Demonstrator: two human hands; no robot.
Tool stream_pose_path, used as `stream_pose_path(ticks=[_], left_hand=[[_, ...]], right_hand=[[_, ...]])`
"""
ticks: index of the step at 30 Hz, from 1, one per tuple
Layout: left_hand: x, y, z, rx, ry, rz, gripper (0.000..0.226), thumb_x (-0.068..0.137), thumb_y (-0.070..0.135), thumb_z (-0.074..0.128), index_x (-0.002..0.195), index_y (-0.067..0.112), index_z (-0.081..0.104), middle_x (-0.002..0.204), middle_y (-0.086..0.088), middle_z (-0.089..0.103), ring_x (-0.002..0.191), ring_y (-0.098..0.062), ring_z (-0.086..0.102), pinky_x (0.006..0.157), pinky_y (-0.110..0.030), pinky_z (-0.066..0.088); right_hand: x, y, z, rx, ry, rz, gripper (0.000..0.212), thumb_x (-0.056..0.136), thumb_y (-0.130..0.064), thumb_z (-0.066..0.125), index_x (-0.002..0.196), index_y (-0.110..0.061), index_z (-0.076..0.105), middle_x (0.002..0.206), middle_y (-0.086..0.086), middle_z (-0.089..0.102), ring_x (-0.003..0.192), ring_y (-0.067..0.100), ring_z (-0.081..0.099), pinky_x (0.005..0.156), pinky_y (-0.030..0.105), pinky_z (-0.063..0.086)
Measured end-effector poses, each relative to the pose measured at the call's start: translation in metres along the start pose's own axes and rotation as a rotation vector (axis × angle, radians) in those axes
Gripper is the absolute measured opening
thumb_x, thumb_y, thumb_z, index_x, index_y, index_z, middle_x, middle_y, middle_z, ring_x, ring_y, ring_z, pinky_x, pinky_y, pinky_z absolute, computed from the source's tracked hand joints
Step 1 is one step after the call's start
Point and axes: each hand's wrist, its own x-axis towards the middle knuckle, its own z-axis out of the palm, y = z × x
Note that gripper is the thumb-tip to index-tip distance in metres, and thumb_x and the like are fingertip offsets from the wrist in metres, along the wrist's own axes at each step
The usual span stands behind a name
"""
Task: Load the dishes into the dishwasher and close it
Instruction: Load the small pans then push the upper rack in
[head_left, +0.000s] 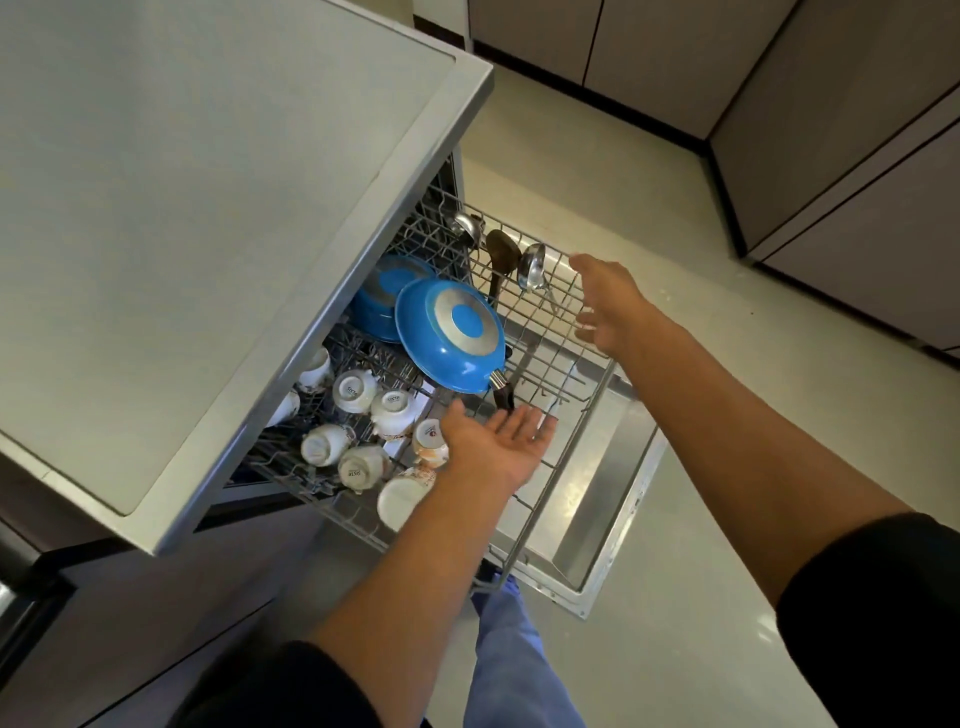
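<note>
Below the counter (208, 208), I see the rack (561, 332) pulled out and loaded: cups (358, 389) at eight o'clock, blue pans (449, 332) centre, ladles (532, 267) at twelve. My left hand (493, 441) and right hand (608, 306) are released, grasping nothing. Pushing in and closing the door (608, 519) remain, I judge.

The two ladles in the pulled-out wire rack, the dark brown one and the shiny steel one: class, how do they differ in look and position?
1. The dark brown ladle has a dull, matt bowl; the shiny steel ladle reflects light.
2. The brown ladle lies nearer the blue frying pan; the steel ladle lies nearer the right hand.

Shared: both lie in the grey wire rack, untouched by the hands.
</note>
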Motion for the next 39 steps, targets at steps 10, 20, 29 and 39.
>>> stream_pose_path(ticks=[10,20,29,39], left_hand=[[0.021,-0.073,-0.016,-0.074,0.143,-0.203,0.081,0.103,0.058,0.042,0.164,0.013,0.015,0.164,-0.031,0.02,0.15,-0.048,0.026,0.12,-0.064,0.028],[0.042,-0.085,-0.029,-0.137,0.236,-0.075,0.095,0.096,0.073,0.042,0.162,0.007,0.022,0.164,-0.02,0.03,0.15,-0.036,0.034,0.122,-0.051,0.032],[0.042,-0.071,-0.003,-0.299,0.321,-0.017,0.091,0.09,0.074,0.05,0.158,0.017,0.031,0.153,-0.022,0.041,0.134,-0.036,0.052,0.11,-0.049,0.048],[0.034,-0.037,0.005,-0.387,0.329,0.061,0.077,0.097,0.065,0.048,0.156,0.016,0.035,0.152,-0.023,0.041,0.128,-0.04,0.054,0.107,-0.05,0.051]], right_hand=[[0.021,0.042,-0.051,-0.017,0.18,0.234,0.075,0.099,-0.039,0.061,0.16,-0.015,0.026,0.163,0.011,0.036,0.147,0.036,0.035,0.104,0.045,0.037],[0.034,0.117,-0.046,0.155,-0.069,0.438,0.101,0.083,-0.08,0.06,0.163,-0.032,0.021,0.169,0.021,0.017,0.15,0.054,0.023,0.114,0.074,0.029],[0.045,0.121,-0.021,0.261,-0.058,0.426,0.117,0.067,-0.089,0.063,0.163,-0.036,0.021,0.169,0.017,0.02,0.15,0.048,0.026,0.114,0.076,0.024],[0.051,0.107,0.011,0.282,-0.106,0.389,0.111,0.074,-0.087,0.061,0.164,-0.036,0.02,0.171,0.014,0.017,0.153,0.047,0.021,0.114,0.077,0.023]])
